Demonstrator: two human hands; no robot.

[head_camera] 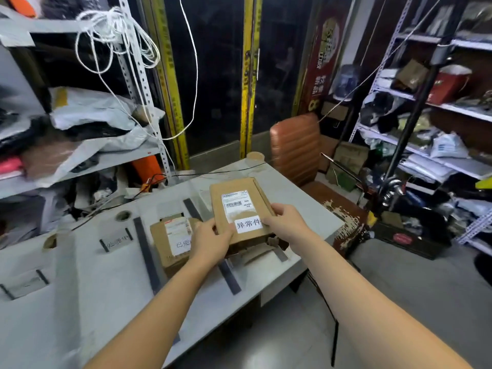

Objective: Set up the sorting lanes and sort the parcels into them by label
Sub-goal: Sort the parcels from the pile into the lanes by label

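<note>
1. Cardboard parcel (241,206) labelled 异常件 sits just right of the middle tape strip (230,276). The left hand (213,242) and right hand (286,222) clamp their fingers on its near corners. It is best lowered flat, label up, wholly right of that strip.
2. Left of that strip, the second parcel (170,243) has its label half hidden by the left hand. The lane tag (117,242) is blurred.

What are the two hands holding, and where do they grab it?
Both hands hold the flat brown cardboard parcel. The left hand grips its near left corner; the right hand grips its right edge.
</note>
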